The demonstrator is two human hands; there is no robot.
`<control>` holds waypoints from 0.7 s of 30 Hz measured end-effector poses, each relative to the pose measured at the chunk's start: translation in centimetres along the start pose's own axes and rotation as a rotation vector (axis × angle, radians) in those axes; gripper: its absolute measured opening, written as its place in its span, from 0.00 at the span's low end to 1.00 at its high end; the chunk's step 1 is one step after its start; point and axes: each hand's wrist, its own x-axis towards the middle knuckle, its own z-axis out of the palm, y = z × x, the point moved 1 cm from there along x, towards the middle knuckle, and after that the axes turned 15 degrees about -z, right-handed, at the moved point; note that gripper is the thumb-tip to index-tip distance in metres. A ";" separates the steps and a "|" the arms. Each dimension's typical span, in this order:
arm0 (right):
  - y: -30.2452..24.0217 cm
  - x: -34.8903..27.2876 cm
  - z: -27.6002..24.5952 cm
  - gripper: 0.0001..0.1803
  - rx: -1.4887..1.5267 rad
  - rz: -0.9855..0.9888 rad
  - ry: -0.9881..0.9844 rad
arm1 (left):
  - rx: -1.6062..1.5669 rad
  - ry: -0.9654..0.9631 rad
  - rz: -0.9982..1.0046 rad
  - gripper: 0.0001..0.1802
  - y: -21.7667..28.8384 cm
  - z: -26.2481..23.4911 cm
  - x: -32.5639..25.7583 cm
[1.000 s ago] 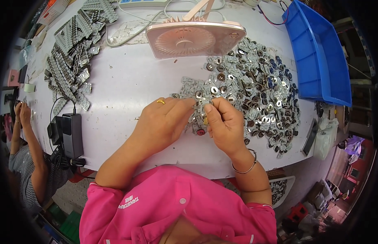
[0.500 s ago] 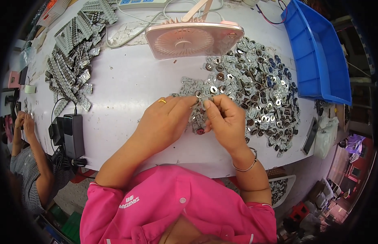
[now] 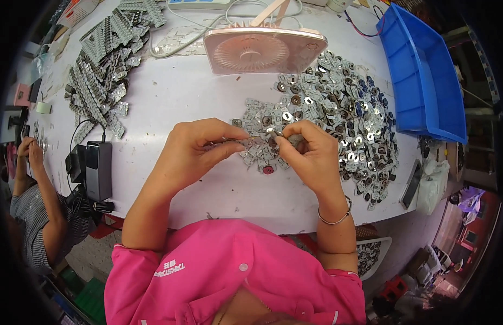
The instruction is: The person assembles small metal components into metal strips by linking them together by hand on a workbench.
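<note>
My left hand (image 3: 194, 151) is closed in a pinch, and a thin dark strip (image 3: 223, 142) shows between its thumb and forefinger. Facing it, my right hand (image 3: 313, 154) pinches a small dark metal part (image 3: 273, 141) at its fingertips; the exact shape is too small to make out. A short gap separates the two hands. Behind and beneath the fingers spreads a heap of small metal parts (image 3: 365, 141), silvery plates with round dark discs. One reddish disc (image 3: 268, 170) lies at its near edge, below my right fingertips.
A pink fan (image 3: 262, 51) stands beyond my hands. Stacked metal strips (image 3: 102, 70) lie at the far left, near a grey power bank (image 3: 99, 170) with cables. A blue bin (image 3: 424, 81) and a phone (image 3: 411, 184) are at right. Another person's hands (image 3: 29, 149) work at far left.
My hands were together over the heap's edge and are now apart. My left hand has drawn back to the left, showing the thin strip; my right hand has shifted slightly right.
</note>
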 end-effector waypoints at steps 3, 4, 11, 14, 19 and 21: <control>0.8 -0.4 0.5 0.02 0.219 -0.014 0.060 | 0.089 0.046 0.023 0.09 0.2 0.6 0.0; 0.8 -0.4 0.5 0.02 0.218 -0.015 0.058 | 0.172 0.064 0.034 0.09 0.3 0.8 0.1; 0.2 -0.5 0.1 0.06 0.132 0.119 -0.002 | 0.240 0.199 0.196 0.09 -0.5 1.7 1.1; -0.1 -0.4 0.0 0.05 0.102 0.100 -0.002 | 0.103 0.148 0.072 0.09 -0.4 1.4 1.1; 0.2 -0.5 -0.2 0.05 0.199 0.159 -0.069 | 0.125 0.049 -0.001 0.08 -0.1 1.2 1.0; 0.4 -0.6 -0.2 0.05 0.341 0.162 -0.104 | 0.107 0.022 0.001 0.08 -0.3 1.2 0.9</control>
